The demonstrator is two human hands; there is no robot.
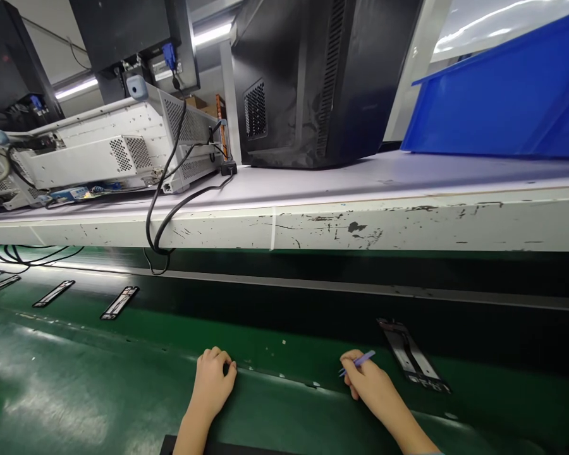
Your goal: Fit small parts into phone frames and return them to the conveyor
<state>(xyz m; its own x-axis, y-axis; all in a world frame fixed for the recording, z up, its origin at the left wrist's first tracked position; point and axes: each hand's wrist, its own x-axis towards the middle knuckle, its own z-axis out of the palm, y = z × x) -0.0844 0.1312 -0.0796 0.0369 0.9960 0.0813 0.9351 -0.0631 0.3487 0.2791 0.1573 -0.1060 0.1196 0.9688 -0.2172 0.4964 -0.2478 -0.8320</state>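
Note:
My left hand rests on the green bench edge with its fingers curled into a loose fist; nothing shows in it. My right hand lies a little to the right, fingers closed round thin purple tweezers whose tips point up and to the right. Just right of that hand a flat black-and-white rectangular part lies on the green conveyor belt. Neither hand touches the part.
More flat parts lie on the belt at the left. Above runs a scuffed white shelf bearing a black computer tower, white test units with hanging black cables, and a blue bin.

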